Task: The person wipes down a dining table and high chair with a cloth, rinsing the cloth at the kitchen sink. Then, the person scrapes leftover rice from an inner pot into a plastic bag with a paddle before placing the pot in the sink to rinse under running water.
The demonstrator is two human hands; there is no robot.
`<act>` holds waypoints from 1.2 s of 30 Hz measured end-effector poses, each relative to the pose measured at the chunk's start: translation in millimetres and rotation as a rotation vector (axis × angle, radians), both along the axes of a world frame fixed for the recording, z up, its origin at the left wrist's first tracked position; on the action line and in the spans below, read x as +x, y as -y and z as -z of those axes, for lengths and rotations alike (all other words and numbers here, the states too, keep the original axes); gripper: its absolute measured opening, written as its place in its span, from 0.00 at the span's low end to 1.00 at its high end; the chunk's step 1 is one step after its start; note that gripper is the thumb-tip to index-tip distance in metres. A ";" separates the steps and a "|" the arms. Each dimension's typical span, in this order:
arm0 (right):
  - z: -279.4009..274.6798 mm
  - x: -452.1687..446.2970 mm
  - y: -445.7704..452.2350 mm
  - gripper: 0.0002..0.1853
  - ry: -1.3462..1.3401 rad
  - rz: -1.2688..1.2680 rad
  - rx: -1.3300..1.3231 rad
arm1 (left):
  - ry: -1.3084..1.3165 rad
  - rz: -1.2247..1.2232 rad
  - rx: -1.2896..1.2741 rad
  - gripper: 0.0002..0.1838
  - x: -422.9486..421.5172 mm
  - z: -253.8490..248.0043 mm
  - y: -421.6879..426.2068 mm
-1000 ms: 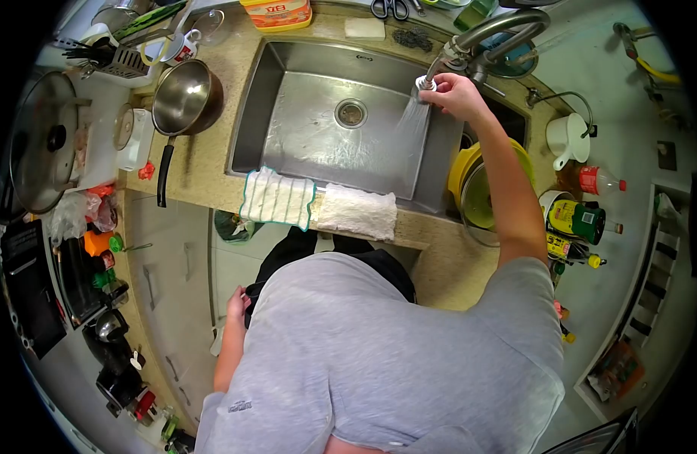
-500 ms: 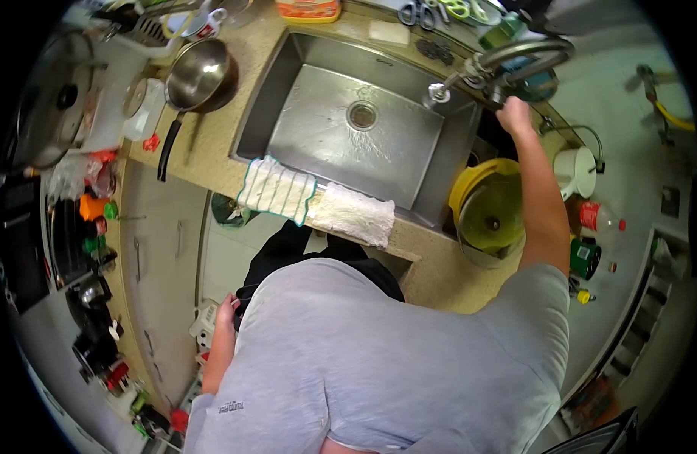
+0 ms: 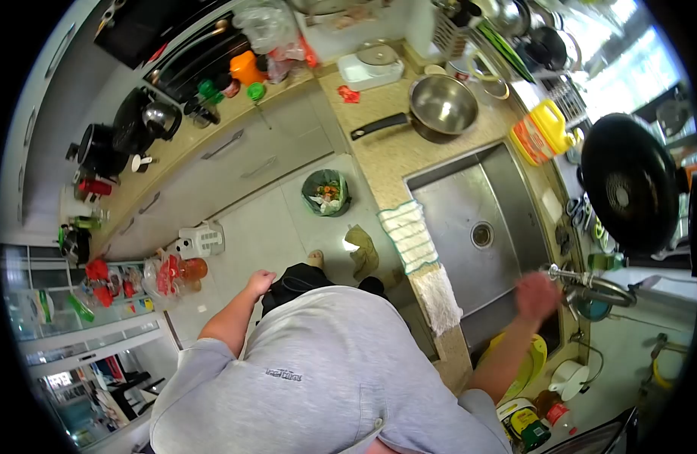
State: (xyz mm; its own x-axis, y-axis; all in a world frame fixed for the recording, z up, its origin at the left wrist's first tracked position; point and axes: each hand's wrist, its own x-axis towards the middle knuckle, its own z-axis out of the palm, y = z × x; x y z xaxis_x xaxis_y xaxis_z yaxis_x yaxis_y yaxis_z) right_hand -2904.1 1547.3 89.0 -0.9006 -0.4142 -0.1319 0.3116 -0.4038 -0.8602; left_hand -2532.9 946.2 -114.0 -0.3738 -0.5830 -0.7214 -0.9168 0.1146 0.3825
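Blurred by motion, my right hand (image 3: pixel 537 296) is over the near end of the steel sink (image 3: pixel 477 204), beside the faucet (image 3: pixel 575 278). I cannot make out its fingers or any contact with the faucet. My left hand (image 3: pixel 260 282) hangs at my side next to my black trousers (image 3: pixel 295 284), its fingers curled in and nothing visible in them. A striped cloth with green edging (image 3: pixel 409 236) and a white towel (image 3: pixel 437 300) lie over the counter's front edge. Behind my right forearm, a yellow basin (image 3: pixel 540 356) is partly hidden.
A pan with a black handle (image 3: pixel 443 104) stands on the counter beyond the sink, near a yellow jug (image 3: pixel 536 135). A black frying pan (image 3: pixel 628 181) hangs at the right. On the floor are a lined bin (image 3: pixel 309 198) and a brownish cloth (image 3: pixel 361 253).
The view has turned left, showing more floor and the bin. My right hand has moved from beside the faucet's base to over the sink. My left hand stays at my side.
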 end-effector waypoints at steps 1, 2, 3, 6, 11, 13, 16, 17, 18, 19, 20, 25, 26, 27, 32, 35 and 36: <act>33.5 -6.2 16.3 0.22 0.157 0.018 0.019 | -0.062 -0.095 0.047 0.21 2.9 1.4 2.5; 46.7 -10.7 32.9 0.22 0.140 -0.008 0.033 | -0.079 -0.122 0.060 0.21 10.0 3.1 3.7; 61.9 -9.6 55.3 0.19 0.084 0.027 0.275 | -0.094 -0.092 0.083 0.20 21.3 1.7 11.0; 85.0 10.5 129.7 0.09 -0.110 0.165 0.984 | -0.083 -0.172 0.147 0.19 68.4 17.2 39.2; 16.9 44.8 326.9 0.13 -0.566 0.116 1.192 | 0.085 -0.460 0.339 0.20 141.0 45.5 85.0; 21.6 45.4 411.1 0.15 -0.807 -0.117 1.162 | 0.085 -0.505 0.407 0.23 165.0 61.7 115.8; 75.0 10.0 507.5 0.28 -1.025 -0.171 1.146 | 0.007 -0.622 0.362 0.24 172.2 46.1 159.0; 92.8 -11.7 534.1 0.33 -1.065 -0.169 1.222 | -0.056 -0.673 0.361 0.24 174.4 36.6 171.0; 108.3 -39.2 557.8 0.37 -1.055 -0.160 1.357 | -0.118 -0.726 0.354 0.24 176.3 26.2 184.3; 120.6 -66.3 577.1 0.41 -1.039 -0.154 1.488 | -0.156 -0.759 0.333 0.24 180.5 16.3 194.7; 129.8 -91.3 592.4 0.43 -0.983 -0.094 1.579 | -0.194 -0.794 0.313 0.24 184.5 7.7 202.2; 161.9 -156.5 622.4 0.43 -0.868 0.066 1.734 | -0.192 -0.946 0.228 0.25 247.6 -6.3 193.7; 169.8 -157.8 625.9 0.43 -0.896 0.097 1.781 | -0.191 -0.990 0.239 0.25 268.6 0.7 180.0; 177.2 -158.9 626.1 0.42 -0.926 0.129 1.827 | -0.190 -1.034 0.250 0.26 288.9 7.2 166.4; 198.7 -160.4 619.5 0.31 -1.130 0.195 1.807 | 0.121 0.169 -0.044 0.22 322.1 43.4 101.2; 186.7 -153.8 619.2 0.24 -1.163 0.162 1.765 | 0.095 -0.016 0.046 0.22 323.1 65.4 89.8; 178.8 -151.1 619.9 0.20 -1.140 0.091 1.716 | 0.062 -0.051 0.051 0.21 312.8 69.6 89.6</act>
